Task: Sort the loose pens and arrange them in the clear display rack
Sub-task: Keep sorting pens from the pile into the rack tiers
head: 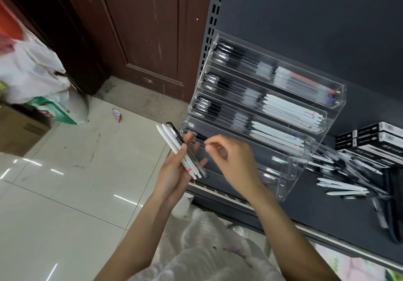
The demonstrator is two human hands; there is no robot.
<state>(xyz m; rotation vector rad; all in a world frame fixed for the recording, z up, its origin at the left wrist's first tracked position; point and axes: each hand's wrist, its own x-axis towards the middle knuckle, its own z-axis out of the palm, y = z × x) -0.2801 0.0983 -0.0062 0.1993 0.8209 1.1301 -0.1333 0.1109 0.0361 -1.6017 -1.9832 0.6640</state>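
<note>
The step in hand looks like sorting: the left hand [181,167] grips a small bundle of pens [180,150], two white and one clear with a black cap, held just in front of the rack's [290,147] lower left corner. The right hand [229,161] hovers just right of the bundle, against the rack's lower tiers, thumb and forefinger drawn together as if pinching; whether a pen is between them I cannot tell, since the motion blurs the fingertips.

The rack stands on the dark shelf [327,211], its stepped tiers climbing back toward the shelf's rear panel. The upper tiers already hold black-capped pens on the left and white ones on the right; the lowest tiers look nearly bare. More loose pens [342,182] lie in a heap on the shelf just right of the rack, with black boxes [370,141] behind them.

Next, I judge, one pen should be drawn from the bundle and laid flat in a low tier beside its own kind, its ends set between the clear walls.

The rack's front lip sits close to the shelf edge, so a pen dropped short would fall to the floor [65,193]. Open room lies left of the rack, over the floor.
</note>
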